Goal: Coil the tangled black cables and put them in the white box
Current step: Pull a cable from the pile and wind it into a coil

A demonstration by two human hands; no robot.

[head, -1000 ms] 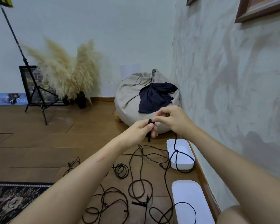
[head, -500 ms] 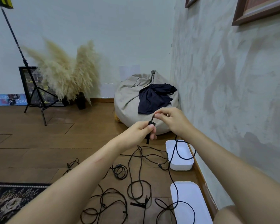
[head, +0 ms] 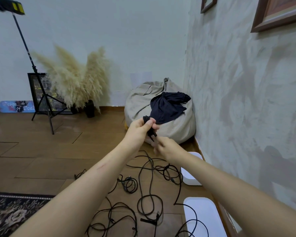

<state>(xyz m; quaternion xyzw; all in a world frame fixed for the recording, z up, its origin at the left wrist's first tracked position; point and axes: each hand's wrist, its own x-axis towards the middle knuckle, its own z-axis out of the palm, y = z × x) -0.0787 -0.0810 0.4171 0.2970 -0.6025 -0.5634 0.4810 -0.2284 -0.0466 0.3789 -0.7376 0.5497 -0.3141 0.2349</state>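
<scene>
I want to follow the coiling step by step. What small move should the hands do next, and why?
Probably the right hand should take the short end hanging under the coiled cable and tuck it in: the left hand grips the bundle, only that end sticks out, and the right hand is just below it.

1. Soft, even light is filling the room around the beanbag [head: 140, 103].
2. Faint shadows are falling on the wall [head: 246, 100] right of it.
3. The right hand [head: 164, 148], just below it, is blurring.

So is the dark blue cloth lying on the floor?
No, the dark blue cloth is draped over the beige beanbag.
</scene>
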